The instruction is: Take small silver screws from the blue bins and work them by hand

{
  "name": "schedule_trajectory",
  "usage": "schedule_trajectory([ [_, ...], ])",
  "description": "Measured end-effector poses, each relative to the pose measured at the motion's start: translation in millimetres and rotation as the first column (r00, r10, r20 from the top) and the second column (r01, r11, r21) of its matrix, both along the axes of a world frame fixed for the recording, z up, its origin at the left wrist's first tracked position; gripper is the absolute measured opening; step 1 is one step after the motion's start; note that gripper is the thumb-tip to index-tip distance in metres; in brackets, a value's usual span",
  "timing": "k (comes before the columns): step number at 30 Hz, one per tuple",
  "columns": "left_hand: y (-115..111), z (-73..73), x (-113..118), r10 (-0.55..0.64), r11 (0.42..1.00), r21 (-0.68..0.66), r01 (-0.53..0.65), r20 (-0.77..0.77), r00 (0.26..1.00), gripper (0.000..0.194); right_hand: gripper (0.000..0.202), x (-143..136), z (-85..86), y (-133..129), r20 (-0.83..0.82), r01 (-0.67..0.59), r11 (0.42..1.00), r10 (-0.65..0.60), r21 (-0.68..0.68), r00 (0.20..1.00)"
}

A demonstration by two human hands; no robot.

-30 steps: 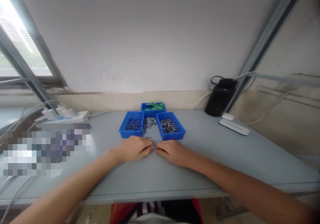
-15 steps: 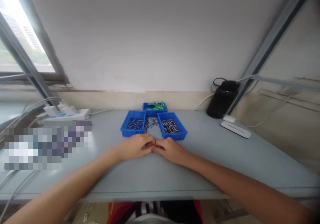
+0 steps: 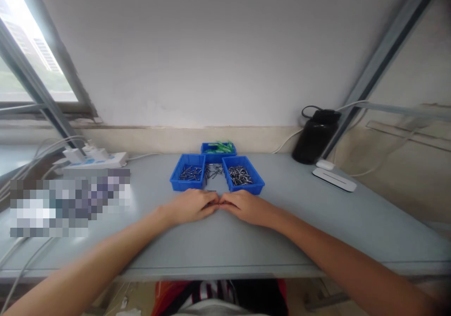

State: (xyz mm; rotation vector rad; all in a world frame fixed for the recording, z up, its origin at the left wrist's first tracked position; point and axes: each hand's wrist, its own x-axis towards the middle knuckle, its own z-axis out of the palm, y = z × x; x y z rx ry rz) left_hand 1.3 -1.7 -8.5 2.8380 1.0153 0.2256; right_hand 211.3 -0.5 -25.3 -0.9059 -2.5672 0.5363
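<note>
Left hand (image 3: 193, 205) and right hand (image 3: 247, 207) together, fingertips meeting, back from desk (image 3: 218, 252) front edge; can't tell if gripping anything. Metal pieces (image 3: 240, 175) in blue bin (image 3: 247, 190) just beyond, toward back edge.

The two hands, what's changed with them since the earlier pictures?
The left hand and right hand have come together, closing the slight gap seen a second ago; whether they grip anything is hidden. The three blue bins and the black bottle stayed put.
</note>
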Motion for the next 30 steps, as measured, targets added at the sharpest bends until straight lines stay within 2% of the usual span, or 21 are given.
schedule_trajectory([
  [8,5.1,0.8,-6.1,-0.012,1.0,0.002,0.012,-0.064,0.998,0.027,0.009,3.3,4.0,-0.3,0.057,0.088,0.994,-0.092,0.072,0.994],
  [13,1.2,0.3,-1.3,-0.073,0.995,0.071,0.071,0.026,0.997,0.03,0.013,-2.2,-1.2,-3.3,0.102,0.069,0.993,-0.079,0.099,0.992],
  [17,-3.0,-0.1,1.2,-0.137,0.981,0.141,0.132,0.021,0.99,0.035,0.016,-6.2,-4.0,-4.7,0.12,0.026,0.99,-0.043,0.139,0.992],
  [23,2.8,5.3,-7.8,-0.046,0.993,0.11,0.051,-0.049,0.998,0.033,0.013,1.6,7.4,-4.4,0.126,0.116,0.981,-0.136,0.155,0.983],
  [30,1.2,-5.4,-2.7,-0.018,0.997,0.076,0.028,-0.122,0.992,0.037,0.02,-0.9,7.2,-9.6,0.041,0.107,0.966,-0.12,0.235,0.992],
])
